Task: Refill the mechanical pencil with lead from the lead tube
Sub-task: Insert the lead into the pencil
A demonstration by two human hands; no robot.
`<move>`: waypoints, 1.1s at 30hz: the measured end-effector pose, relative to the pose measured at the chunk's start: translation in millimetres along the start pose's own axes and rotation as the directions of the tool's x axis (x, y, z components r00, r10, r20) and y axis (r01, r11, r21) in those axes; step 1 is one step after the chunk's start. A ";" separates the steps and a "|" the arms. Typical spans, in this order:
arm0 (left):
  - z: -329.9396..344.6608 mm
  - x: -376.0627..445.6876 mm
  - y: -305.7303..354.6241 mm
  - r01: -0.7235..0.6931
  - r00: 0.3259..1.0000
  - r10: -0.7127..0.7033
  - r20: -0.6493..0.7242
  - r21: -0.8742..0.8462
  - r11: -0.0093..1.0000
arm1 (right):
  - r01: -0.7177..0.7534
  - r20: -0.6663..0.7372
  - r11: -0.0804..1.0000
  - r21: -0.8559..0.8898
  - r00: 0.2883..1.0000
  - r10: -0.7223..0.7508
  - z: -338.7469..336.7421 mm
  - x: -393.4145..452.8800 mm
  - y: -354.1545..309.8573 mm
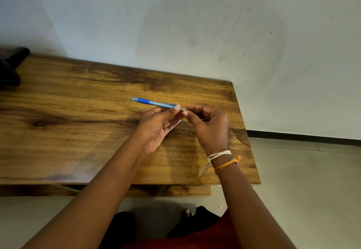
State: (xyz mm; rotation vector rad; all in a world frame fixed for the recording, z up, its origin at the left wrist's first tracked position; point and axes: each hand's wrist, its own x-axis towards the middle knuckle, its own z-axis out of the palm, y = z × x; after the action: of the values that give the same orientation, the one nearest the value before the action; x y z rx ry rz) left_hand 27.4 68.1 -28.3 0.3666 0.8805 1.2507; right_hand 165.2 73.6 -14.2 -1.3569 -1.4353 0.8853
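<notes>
A blue mechanical pencil (154,103) with a clear barrel and blue grip is held roughly level above the wooden table (78,111), its tip pointing left. My left hand (158,125) pinches its rear part between thumb and fingers. My right hand (209,125) has its fingertips closed at the pencil's back end; what they hold is too small to make out. A small yellowish item shows just below my hands, partly hidden. I cannot see a lead tube clearly.
A dark object (9,66) sits at the table's far left edge. The table's right edge (246,131) lies close to my right hand, with tiled floor (302,180) beyond. A pale wall (195,23) stands behind.
</notes>
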 end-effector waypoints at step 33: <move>11.8 -2.2 -2.9 -0.009 1.000 0.008 -0.027 -0.014 1.000 | -0.375 0.235 0.613 0.695 0.925 0.300 -17.9 7.7 -1.3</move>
State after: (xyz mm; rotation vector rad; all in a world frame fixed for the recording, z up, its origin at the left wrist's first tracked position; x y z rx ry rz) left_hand 38.0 67.6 -22.0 0.3431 0.8939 1.2719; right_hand 182.3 79.3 -6.5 -0.9557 -0.7111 1.5922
